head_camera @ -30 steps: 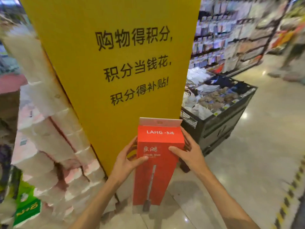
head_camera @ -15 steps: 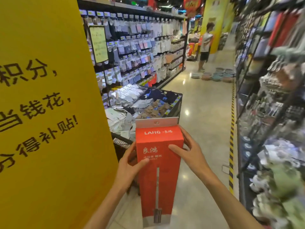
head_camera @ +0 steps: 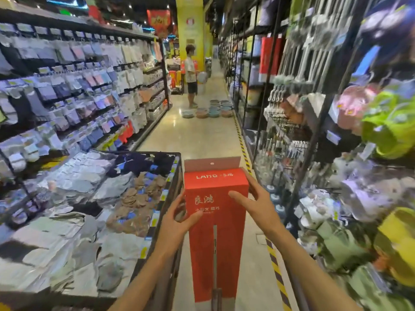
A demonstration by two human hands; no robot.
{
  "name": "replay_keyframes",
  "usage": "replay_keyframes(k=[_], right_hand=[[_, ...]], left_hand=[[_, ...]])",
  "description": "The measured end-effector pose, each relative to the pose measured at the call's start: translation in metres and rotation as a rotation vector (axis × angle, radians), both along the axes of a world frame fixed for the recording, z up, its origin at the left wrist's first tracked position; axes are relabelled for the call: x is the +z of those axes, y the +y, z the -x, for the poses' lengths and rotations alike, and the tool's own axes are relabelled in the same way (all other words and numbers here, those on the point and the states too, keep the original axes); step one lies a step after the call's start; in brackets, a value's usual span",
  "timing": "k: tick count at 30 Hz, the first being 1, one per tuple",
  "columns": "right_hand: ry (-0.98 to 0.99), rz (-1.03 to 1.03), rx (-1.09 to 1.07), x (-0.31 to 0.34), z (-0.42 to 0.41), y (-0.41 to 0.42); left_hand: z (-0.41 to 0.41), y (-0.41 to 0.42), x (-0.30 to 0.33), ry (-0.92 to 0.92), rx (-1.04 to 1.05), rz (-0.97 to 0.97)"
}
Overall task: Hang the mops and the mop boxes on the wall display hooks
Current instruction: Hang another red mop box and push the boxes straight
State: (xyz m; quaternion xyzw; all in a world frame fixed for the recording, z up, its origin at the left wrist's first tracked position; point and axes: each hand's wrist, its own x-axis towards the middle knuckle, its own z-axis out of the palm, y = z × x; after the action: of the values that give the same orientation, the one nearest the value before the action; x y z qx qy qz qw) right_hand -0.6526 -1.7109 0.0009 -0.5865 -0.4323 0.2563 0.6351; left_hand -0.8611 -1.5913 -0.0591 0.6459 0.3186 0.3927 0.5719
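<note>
Shop aisle, shelving both sides, glossy floor (head_camera: 202, 140) running ahead. Mop box (head_camera: 214, 221): tall, red, held upright at centre view, pale hang tab (head_camera: 212, 163) with its punched hole standing free at the top. Left hand (head_camera: 177, 223) on the box's left edge, thumb across the front face; right hand (head_camera: 258, 205) on the right edge, thumb on the front, fingers wrapped behind. Both grips clamped on the box, none slack.

Just left of the box: wire bin (head_camera: 177, 167) of loose socks. Further left, wall of hanging sock packs (head_camera: 78, 86). Right side, blurred: display rack (head_camera: 298, 70) carrying hung mops and at least one red box high up. Another person (head_camera: 191, 75) stands far down the aisle beside stacked basins (head_camera: 211, 110).

Status, as judged: this box is in transit, not yet on a hook. Some stock appears to be already hung at right. Remaining: bring the tab to a free hook, thread the hole, release.
</note>
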Motion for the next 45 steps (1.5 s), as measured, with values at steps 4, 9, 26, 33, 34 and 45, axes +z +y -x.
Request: replay_keyframes(k=[4,9,26,33,34,45], right_hand=[[-0.034,-0.008,-0.06,0.009,-0.043,0.064],[-0.051,-0.004,-0.103,0.004,-0.108,0.154],[-0.072,-0.02,-0.031,0.009,-0.365,0.517],[-0.07,-0.026,-0.079,0.0,-0.468,0.671],[-0.073,-0.028,-0.084,-0.001,-0.481,0.694],[-0.054,0.036,-0.121,0.01,-0.643,0.934]], left_hand=[[-0.052,0.078,0.009,0.005,-0.044,-0.055],[-0.121,0.169,0.014,-0.022,-0.069,-0.064],[-0.368,0.519,0.026,0.023,0.012,-0.068],[-0.473,0.68,0.024,0.009,-0.03,-0.112],[-0.489,0.704,0.02,-0.002,-0.034,-0.106],[-0.656,0.956,0.029,-0.005,-0.105,-0.081]])
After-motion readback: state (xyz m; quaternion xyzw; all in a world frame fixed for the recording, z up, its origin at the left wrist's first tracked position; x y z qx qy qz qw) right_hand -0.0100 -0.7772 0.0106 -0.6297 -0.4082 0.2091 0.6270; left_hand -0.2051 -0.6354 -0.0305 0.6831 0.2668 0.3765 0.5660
